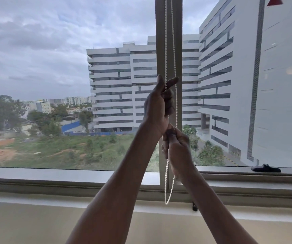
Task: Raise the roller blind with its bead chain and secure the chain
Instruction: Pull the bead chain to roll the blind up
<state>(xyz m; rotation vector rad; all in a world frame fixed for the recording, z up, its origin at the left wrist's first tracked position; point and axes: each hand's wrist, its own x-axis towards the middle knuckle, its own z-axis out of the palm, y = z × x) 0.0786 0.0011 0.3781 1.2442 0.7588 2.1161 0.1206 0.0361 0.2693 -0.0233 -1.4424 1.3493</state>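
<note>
White bead chain (166,50) hangs looped along window frame (161,32); left hand (159,104) pinches it, right hand (177,145) fisted around it below.

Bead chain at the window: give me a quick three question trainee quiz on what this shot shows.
1. True or false: the left hand grips the bead chain above the right hand.
2. Where does the chain's loop end? A) above the hands B) below the right hand, near the window frame C) on the black handle
3. Fill in: the chain runs in front of the vertical ____.

Key: 1 true; 2 B; 3 mullion.
</note>
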